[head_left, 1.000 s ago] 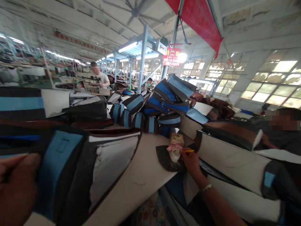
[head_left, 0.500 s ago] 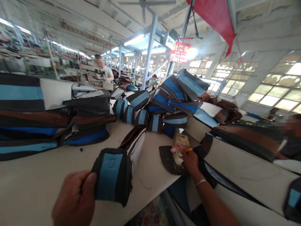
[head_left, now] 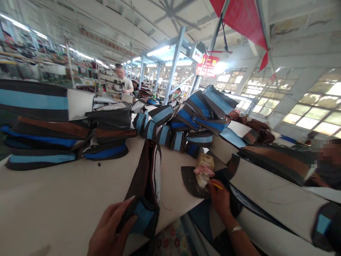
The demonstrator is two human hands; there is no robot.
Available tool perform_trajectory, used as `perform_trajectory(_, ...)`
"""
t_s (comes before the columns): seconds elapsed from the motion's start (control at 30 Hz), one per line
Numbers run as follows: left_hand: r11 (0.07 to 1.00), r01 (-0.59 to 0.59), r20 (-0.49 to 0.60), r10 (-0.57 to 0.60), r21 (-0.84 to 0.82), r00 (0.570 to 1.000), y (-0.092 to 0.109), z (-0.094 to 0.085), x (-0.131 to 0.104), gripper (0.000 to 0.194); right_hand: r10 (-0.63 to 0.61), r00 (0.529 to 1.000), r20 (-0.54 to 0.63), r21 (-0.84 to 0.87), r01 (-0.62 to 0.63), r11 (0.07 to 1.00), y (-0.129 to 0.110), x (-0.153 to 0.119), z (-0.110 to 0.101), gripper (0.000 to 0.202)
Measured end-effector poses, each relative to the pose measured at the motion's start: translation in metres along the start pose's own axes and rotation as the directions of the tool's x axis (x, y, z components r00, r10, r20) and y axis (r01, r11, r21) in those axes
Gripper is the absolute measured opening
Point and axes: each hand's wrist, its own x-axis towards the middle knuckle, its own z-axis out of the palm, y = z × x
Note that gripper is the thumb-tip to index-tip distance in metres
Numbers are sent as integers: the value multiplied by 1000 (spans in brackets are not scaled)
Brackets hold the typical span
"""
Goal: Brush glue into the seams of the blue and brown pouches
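My left hand (head_left: 112, 227) is closed on the near end of a long dark fabric bag piece (head_left: 140, 177). That end has a blue panel. The piece's upper side is parted lengthwise, and a white lining edge shows on the right. My right hand (head_left: 221, 201) pinches a thin yellow-handled tool (head_left: 217, 184), its working end hidden. Just beyond those fingers lies a stained, pale container (head_left: 206, 161) with a pink cloth tied round it and whitish stuff at its mouth. It rests on a dark, spattered pad (head_left: 189, 179) on the table.
Stacked fabric pieces (head_left: 39, 103) stand at the left of the pale table (head_left: 66, 199). More striped pieces (head_left: 162, 135) line its back, and long pale-sided pieces (head_left: 271, 192) lie at the right. A co-worker (head_left: 125, 80) is further back; another person (head_left: 330, 163) is at the right edge.
My left hand has moved down and right, tipping the bag piece so its parted upper side shows. My right hand has drawn back slightly from the container with the yellow-handled tool.
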Motion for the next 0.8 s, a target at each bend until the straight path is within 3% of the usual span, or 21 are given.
perform_trajectory(0.13, 988, -57, 55, 65, -146, 996, 26, 0, 19, 32, 30, 999, -30, 40, -29, 999, -15, 4, 1, 53)
perform_trajectory(0.27, 963, 26, 109, 4, -267, 994, 49, 4, 34, 25, 33, 998, -45, 98, -29, 995, -51, 6, -16, 54)
perform_trajectory(0.4, 944, 88, 173, -34, -319, 984, 67, 11, 42, 21, 48, 994, -95, 199, -28, 980, -121, 8, -56, 41)
perform_trajectory(0.47, 931, 111, 189, -46, -347, 981, 75, 17, 44, 23, 48, 994, -98, 371, -9, 929, -166, 6, -77, 32)
perform_trajectory(0.53, 915, 137, 199, -64, -380, 978, 82, 23, 44, 27, -23, 994, -103, 541, 76, 838, -210, 0, -92, 26)
perform_trajectory(0.63, 886, 183, 233, -88, -426, 968, 92, 28, 42, 30, -184, 981, -55, 555, 184, 812, -257, -11, -94, 13)
perform_trajectory(0.7, 868, 217, 265, -104, -446, 959, 97, 28, 42, 31, -328, 943, -56, 507, 309, 805, -271, -16, -88, 7)
perform_trajectory(0.8, 851, 266, 281, -147, -453, 948, 102, 24, 43, 31, -519, 854, -34, 402, 487, 776, -270, -17, -81, 7)
